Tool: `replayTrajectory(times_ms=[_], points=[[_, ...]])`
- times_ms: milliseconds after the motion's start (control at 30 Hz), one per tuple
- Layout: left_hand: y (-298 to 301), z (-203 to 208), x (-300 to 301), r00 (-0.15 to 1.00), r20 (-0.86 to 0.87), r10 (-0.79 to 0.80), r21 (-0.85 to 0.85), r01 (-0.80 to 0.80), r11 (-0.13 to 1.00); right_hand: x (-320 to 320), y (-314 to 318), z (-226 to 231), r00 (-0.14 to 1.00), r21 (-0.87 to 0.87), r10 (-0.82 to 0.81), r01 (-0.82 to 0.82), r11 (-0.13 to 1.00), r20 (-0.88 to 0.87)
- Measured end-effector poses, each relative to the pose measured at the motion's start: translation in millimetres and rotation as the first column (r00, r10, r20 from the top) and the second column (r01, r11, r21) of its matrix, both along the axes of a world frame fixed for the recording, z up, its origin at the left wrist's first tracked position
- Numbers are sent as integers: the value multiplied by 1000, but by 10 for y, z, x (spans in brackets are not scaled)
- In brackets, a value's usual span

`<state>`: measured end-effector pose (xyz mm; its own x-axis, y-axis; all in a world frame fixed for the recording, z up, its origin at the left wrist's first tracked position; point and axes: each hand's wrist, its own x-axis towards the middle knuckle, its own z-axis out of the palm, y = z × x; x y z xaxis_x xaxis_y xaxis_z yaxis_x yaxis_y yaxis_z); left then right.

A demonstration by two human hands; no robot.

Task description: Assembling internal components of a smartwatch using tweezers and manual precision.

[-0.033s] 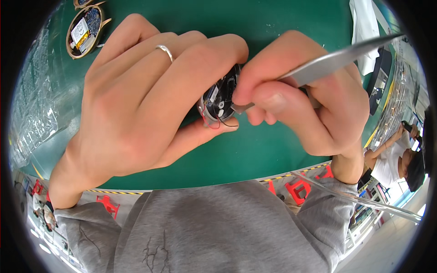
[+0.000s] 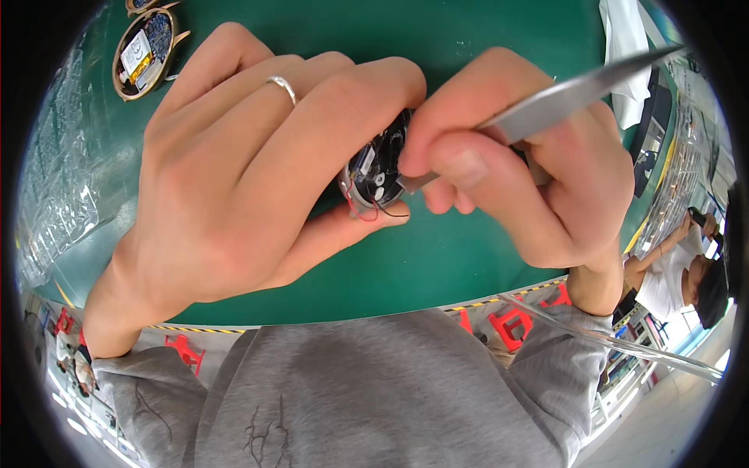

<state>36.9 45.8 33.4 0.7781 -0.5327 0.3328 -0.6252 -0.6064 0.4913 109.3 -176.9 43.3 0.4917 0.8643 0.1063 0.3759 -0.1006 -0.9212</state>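
My left hand [image 2: 226, 175], with a ring on one finger, is closed round an opened watch case [image 2: 382, 168]. The case is round with a black inside, small white parts and thin red and black wires at its lower edge by my thumb. My fingers cover its upper left side. My right hand [image 2: 530, 164] pinches a flat steel tool [image 2: 546, 109], whose tapered end points up to the right. Its flat, narrow other end reaches the right rim of the case; whether it goes under the rim I cannot tell.
Another opened watch [image 2: 144, 58] with a battery and blue circuit board lies on the green table [image 2: 374, 285] at upper left, a second partly cut off above it. Clear plastic sheeting [image 2: 62, 195] lies left. A white sheet [image 2: 626, 62] and dark tray [image 2: 649, 140] are right. A person [image 2: 675, 273] sits beyond.
The tapered end of the steel tool has swung slightly up and to the left, as my right thumb and forefinger shifted a little. My left hand and the watch case stay practically still.
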Motion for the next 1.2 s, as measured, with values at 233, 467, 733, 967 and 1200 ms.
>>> replayTrajectory(times_ms=[233, 467, 733, 967, 1200], points=[[-31, 84, 52, 1000, 12, 5, 53, -5, 999, -83, 35, 148, 943, -256, -194, 124, 959, -269], [-76, 71, 18, 997, -6, 82, 29, -82, 996, -170, 61, 151, 836, -253, -401, 324, 912, -375], [-38, 57, 22, 997, 16, 77, 22, -77, 997, -114, 80, 154, 859, -56, -180, 175, 983, -479], [8, 64, -8, 997, 38, 63, -36, -62, 997, -230, 107, 168, 891, -66, -219, 210, 975, -397], [28, 71, -57, 995, 29, 96, -70, -94, 993, -386, 190, 199, 749, -81, -349, 371, 925, -563]])
